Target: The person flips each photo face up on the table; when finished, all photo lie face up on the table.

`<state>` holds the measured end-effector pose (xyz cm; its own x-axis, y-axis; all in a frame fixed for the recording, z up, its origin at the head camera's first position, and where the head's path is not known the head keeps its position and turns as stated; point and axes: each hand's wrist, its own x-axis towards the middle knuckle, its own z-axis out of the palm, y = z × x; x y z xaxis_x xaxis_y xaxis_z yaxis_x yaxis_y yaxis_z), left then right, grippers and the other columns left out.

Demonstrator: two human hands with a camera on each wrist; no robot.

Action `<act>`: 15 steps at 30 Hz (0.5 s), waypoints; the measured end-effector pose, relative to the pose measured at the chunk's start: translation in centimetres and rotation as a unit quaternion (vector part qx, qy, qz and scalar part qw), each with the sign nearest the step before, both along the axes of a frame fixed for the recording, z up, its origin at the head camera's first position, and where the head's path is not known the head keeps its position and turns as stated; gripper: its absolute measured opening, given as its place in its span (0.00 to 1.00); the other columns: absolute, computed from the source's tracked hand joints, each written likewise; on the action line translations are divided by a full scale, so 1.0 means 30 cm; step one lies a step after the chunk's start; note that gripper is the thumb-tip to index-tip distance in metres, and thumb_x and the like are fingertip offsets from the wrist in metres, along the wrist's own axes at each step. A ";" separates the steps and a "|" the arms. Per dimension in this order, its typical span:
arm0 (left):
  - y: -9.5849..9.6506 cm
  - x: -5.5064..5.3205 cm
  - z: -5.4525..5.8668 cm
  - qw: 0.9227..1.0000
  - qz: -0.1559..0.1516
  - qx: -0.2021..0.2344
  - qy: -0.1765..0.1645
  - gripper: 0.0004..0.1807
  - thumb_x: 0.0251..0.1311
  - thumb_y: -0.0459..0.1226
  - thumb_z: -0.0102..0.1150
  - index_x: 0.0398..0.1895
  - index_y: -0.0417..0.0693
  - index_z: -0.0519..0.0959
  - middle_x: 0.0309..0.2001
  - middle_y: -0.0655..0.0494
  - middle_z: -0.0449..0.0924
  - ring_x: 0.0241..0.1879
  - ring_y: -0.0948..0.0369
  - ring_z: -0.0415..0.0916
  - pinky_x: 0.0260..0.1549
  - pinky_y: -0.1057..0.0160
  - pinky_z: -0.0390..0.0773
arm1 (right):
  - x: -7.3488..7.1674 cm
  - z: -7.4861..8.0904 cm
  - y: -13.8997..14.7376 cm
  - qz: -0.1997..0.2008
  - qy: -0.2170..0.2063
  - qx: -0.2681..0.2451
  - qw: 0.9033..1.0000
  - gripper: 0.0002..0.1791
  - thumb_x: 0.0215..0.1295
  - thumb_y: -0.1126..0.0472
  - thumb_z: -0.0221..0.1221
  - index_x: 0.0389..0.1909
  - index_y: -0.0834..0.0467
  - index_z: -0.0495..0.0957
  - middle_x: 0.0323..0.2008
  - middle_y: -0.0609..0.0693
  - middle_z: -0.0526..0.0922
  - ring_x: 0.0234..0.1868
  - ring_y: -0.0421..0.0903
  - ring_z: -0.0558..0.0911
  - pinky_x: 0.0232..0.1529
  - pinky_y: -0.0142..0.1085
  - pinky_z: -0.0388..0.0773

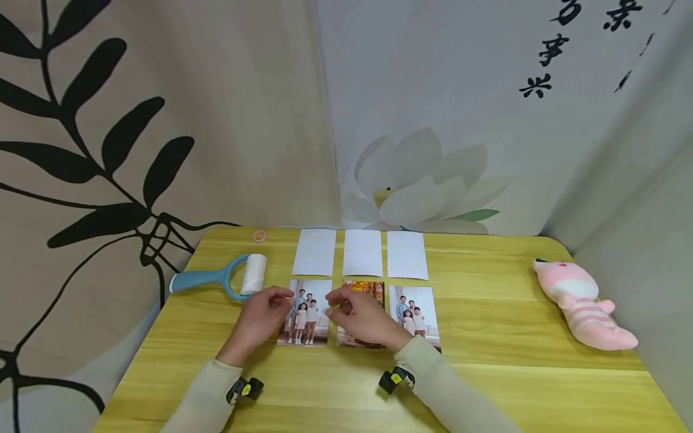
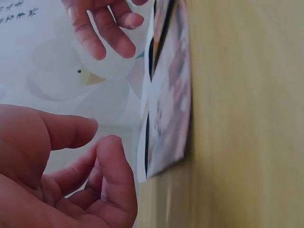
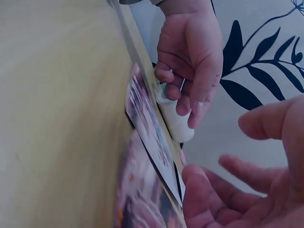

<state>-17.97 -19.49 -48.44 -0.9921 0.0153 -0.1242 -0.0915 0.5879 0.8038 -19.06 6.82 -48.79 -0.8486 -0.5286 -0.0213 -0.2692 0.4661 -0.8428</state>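
left hand [image 1: 261,317] at left edge of family photo [image 1: 310,319], thumb and forefinger slightly apart. right hand [image 1: 364,316] above orange-toned photo [image 1: 373,290], thumb and fingers parted. family photo between both grips; second family photo [image 1: 425,307] right of right hand; white cards [image 1: 363,254] beyond; blue-handled roller [image 1: 208,278] beyond left hand.

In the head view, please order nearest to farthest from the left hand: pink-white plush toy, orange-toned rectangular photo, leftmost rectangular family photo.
1. Leftmost family photo, by the left hand.
2. Orange-toned photo, middle of front row.
3. Pink-white plush toy, far right.
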 end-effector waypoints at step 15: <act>0.150 -0.051 0.020 0.990 -0.006 0.138 -0.006 0.17 0.75 0.38 0.61 0.60 0.39 0.82 0.45 0.44 0.82 0.35 0.51 0.84 0.33 0.60 0.86 | -0.043 0.025 0.153 -0.041 0.039 -0.006 0.998 0.17 0.79 0.53 0.59 0.61 0.56 0.83 0.47 0.44 0.88 0.46 0.42 0.85 0.48 0.41 0.83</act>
